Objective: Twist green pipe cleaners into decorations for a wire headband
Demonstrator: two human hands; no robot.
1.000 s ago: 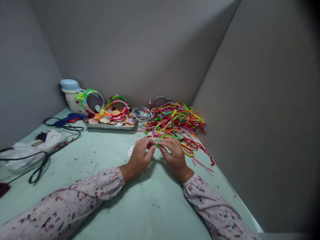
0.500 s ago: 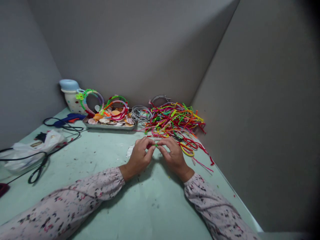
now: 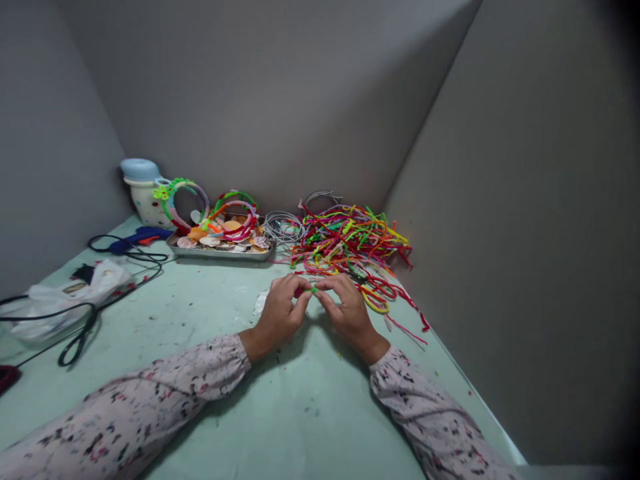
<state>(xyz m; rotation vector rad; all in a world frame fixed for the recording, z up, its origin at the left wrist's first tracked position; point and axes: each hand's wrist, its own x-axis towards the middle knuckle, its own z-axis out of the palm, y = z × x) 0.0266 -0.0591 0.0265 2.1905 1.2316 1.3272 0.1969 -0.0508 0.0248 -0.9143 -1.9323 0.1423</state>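
Left to right across the pale green counter, with the metal tray of shells as landmark. Left of the tray and nearer the viewer lies a white plastic bag, crossed by a black cord. A blue tool with an orange part rests just left of the tray; behind it stands a white bottle with a light blue lid. The tray bears the shells and several multicoloured wrapped hoops.

In front of the tray, toward its right end, the left hand pinches a red piece between thumb and fingers. A coil of grey wire lies directly right of the tray. To the right of the tray and nearer the viewer, a green strand shows between the fingertips. One second ago its free length arched over the right hand; now only a short bright green bit is visible, both hands being in nearly the same place. It appears small and compact, adjoining the red piece, most of which the fingers hide. The visible part runs roughly crosswise, from left hand to right; its exact tilt and ends cannot be made out. The right hand pinches the green strand from the opposite side. Behind it, right of the tray, spreads a tangled pile of fuzzy stems, chiefly red, pink, green and yellow.
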